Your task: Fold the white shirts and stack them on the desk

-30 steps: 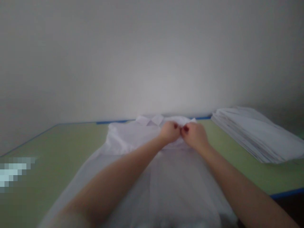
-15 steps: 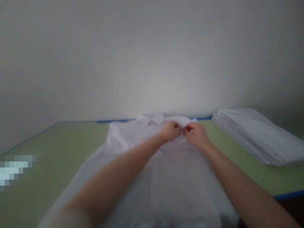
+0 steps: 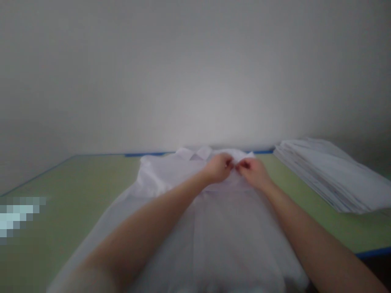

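A white shirt (image 3: pixel 226 232) lies spread on the green table (image 3: pixel 100 175), its collar (image 3: pixel 204 153) at the far edge by the wall. Near the right shoulder part, my left hand (image 3: pixel 220 167) pinches the shirt's cloth between thumb and fingers. Close beside it, almost touching, my right hand (image 3: pixel 253 171) is closed in a pinch on the same area of cloth. Whether a small item such as a button sits between the fingertips is too blurred to tell. My forearms cross above the lower part of the shirt.
To the right lies a stack of flat white sheets or folded cloth (image 3: pixel 342 175), reaching close to the table's right side. Blue trim (image 3: pixel 374 252) runs along the table edges. Behind the table rises a plain grey wall (image 3: pixel 195 73).
Both hands stay at the same spot on the shirt. The left fingers have shifted slightly and come a little closer to the right fingertips.
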`<state>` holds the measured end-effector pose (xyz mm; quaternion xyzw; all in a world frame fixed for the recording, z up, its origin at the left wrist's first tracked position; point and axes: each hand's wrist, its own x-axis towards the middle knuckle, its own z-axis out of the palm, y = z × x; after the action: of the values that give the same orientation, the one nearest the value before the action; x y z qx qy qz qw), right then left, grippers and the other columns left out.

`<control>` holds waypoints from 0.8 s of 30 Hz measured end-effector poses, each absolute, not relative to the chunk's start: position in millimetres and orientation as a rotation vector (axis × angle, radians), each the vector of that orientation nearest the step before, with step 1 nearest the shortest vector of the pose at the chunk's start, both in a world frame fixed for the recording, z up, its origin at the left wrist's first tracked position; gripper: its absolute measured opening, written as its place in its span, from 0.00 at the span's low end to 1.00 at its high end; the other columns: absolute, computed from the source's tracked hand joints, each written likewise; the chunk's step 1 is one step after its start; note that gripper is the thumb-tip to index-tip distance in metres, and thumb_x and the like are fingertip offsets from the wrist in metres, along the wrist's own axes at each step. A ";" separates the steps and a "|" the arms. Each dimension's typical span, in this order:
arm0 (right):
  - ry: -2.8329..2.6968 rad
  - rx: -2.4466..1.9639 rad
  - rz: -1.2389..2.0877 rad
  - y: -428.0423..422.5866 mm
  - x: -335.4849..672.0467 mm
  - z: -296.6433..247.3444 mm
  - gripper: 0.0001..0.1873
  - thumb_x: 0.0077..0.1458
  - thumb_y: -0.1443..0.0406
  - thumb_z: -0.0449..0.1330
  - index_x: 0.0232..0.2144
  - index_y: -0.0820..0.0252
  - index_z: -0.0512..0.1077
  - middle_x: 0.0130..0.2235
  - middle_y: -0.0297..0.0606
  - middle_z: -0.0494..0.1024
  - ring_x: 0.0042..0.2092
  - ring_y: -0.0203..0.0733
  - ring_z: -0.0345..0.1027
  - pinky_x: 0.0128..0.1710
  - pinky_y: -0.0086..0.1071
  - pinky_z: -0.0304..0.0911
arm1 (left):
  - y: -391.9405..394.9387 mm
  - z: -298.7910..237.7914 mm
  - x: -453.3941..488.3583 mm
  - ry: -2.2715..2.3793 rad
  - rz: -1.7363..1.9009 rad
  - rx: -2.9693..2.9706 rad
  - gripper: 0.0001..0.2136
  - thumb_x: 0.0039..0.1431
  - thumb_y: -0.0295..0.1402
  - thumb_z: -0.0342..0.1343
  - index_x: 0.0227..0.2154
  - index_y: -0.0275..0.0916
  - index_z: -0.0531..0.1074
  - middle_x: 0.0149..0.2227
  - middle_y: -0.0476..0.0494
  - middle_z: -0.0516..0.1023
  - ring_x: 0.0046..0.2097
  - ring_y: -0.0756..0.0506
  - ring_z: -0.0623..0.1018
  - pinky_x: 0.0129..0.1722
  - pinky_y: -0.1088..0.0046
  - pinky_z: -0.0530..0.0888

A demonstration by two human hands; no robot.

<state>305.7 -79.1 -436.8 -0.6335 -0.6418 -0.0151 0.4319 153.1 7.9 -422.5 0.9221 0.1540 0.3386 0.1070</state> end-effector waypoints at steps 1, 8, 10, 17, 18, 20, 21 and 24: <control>-1.605 -1.556 -0.050 -78.8 307.5 -436.4 0.10 0.48 0.61 0.57 0.26 0.61 0.74 0.27 0.37 0.76 0.29 0.38 0.67 0.30 0.29 0.60 | 8.1 -421.6 152.4 0.455 0.999 2.726 0.07 0.52 0.28 0.50 0.28 0.36 0.72 0.29 0.45 0.74 0.31 0.49 0.71 0.31 0.75 0.67; -1.781 -1.336 -0.091 -77.8 333.7 -440.7 0.27 0.39 0.74 0.55 0.45 0.57 0.70 0.48 0.38 0.73 0.50 0.43 0.65 0.52 0.38 0.57 | 7.7 -406.5 142.2 0.183 0.949 2.762 0.07 0.52 0.26 0.52 0.31 0.37 0.75 0.36 0.43 0.74 0.40 0.47 0.73 0.42 0.71 0.70; -1.915 -1.359 -0.082 -76.8 337.0 -442.9 0.21 0.39 0.73 0.56 0.39 0.57 0.73 0.43 0.38 0.75 0.46 0.43 0.67 0.51 0.39 0.59 | 6.7 -405.0 141.6 0.076 0.963 2.745 0.08 0.52 0.24 0.51 0.29 0.38 0.75 0.40 0.42 0.73 0.44 0.47 0.72 0.47 0.69 0.69; -1.840 -1.312 -0.266 -78.6 337.2 -434.0 0.13 0.36 0.76 0.53 0.24 0.59 0.73 0.38 0.38 0.76 0.42 0.42 0.68 0.47 0.37 0.60 | 6.6 -416.4 150.8 0.530 1.030 2.581 0.17 0.58 0.41 0.49 0.43 0.35 0.72 0.43 0.39 0.75 0.44 0.45 0.74 0.45 0.67 0.70; -1.829 -1.305 -0.257 -79.7 338.5 -432.0 0.14 0.36 0.76 0.52 0.23 0.59 0.73 0.38 0.38 0.76 0.43 0.41 0.68 0.48 0.36 0.59 | 5.9 -418.2 151.0 0.574 0.958 2.578 0.17 0.59 0.43 0.47 0.41 0.35 0.73 0.41 0.40 0.76 0.42 0.45 0.74 0.44 0.68 0.70; -1.809 -1.294 -0.207 -80.9 342.1 -429.6 0.14 0.36 0.76 0.51 0.22 0.58 0.73 0.40 0.38 0.75 0.44 0.41 0.67 0.49 0.36 0.59 | 3.0 -421.3 149.9 0.554 0.824 2.609 0.19 0.57 0.47 0.49 0.40 0.37 0.74 0.39 0.43 0.77 0.41 0.45 0.75 0.43 0.69 0.70; -1.801 -1.290 -0.163 -80.8 344.0 -429.2 0.14 0.36 0.76 0.51 0.22 0.58 0.73 0.42 0.37 0.75 0.45 0.41 0.67 0.50 0.36 0.58 | 1.1 -422.7 148.8 0.534 0.792 2.627 0.21 0.53 0.49 0.52 0.42 0.38 0.73 0.41 0.43 0.77 0.41 0.45 0.75 0.43 0.70 0.70; -1.766 -1.300 -0.009 -78.8 348.5 -431.2 0.14 0.39 0.73 0.50 0.22 0.57 0.74 0.46 0.35 0.74 0.48 0.41 0.66 0.51 0.37 0.57 | -3.5 -427.0 146.5 0.551 0.830 2.634 0.33 0.41 0.51 0.61 0.50 0.39 0.68 0.45 0.41 0.75 0.43 0.43 0.75 0.43 0.70 0.70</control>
<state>348.5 -78.8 -431.2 -0.5273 -0.7164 -0.0036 0.4569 146.5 -3.5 -427.0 0.9230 0.1929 0.2908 0.1620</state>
